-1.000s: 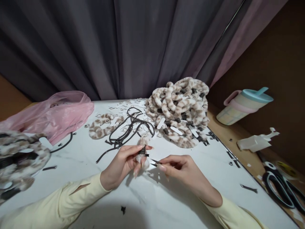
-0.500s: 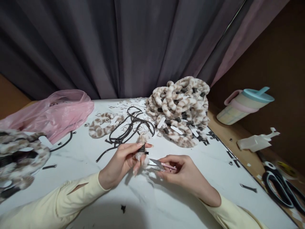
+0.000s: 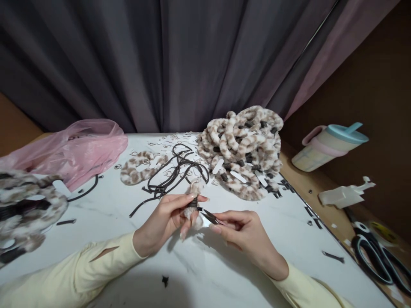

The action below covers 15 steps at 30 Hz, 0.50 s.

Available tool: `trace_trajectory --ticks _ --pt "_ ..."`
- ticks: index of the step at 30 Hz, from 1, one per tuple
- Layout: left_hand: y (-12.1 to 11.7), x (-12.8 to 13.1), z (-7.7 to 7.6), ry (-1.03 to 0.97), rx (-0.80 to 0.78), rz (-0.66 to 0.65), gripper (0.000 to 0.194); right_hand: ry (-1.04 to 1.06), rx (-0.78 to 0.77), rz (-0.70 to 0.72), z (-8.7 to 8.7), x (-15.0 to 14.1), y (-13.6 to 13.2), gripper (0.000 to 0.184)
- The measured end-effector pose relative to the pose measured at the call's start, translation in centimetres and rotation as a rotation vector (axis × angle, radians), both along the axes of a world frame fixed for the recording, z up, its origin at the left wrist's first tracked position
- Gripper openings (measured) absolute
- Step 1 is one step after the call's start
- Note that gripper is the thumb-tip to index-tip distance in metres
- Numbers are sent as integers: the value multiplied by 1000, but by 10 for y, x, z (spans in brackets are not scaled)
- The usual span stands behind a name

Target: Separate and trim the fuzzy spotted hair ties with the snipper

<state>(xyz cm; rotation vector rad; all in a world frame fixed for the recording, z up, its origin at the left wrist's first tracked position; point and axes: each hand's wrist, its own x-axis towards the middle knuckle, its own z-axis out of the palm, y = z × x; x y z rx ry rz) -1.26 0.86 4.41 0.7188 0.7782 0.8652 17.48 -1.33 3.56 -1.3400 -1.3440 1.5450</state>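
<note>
Between the thumb and fingers of my left hand [image 3: 171,211] is a furry brown-and-white strap [image 3: 195,187] with dark cord [image 3: 192,202] wound round it. A short dark cord end sticks out to the right of the winding. My right hand [image 3: 242,229] is closed on small pink-handled scissors [image 3: 210,217]. Their blades are slightly apart and point at that cord end; whether they touch it I cannot tell. Just beyond my hands lie loose lengths of dark cord [image 3: 173,171] and a furry loop [image 3: 136,169] with a white tag.
A tall heap of furry straps [image 3: 245,149] stands at the back right, more furry straps [image 3: 28,209] at the left. A pink plastic bag [image 3: 93,147] lies back left. On the right are a tumbler [image 3: 327,145], a white bottle [image 3: 343,194] and large black scissors [image 3: 374,252].
The small scissors have turned, and their blades now point up and left at the cord end instead of at the fur below it. My left hand keeps its hold.
</note>
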Motion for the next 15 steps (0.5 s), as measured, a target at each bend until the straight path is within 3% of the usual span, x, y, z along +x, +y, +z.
trace_trajectory --ticks 15 --pt "0 0 0 -88 -5 -16 26 31 -7 -33 1 -1 0 41"
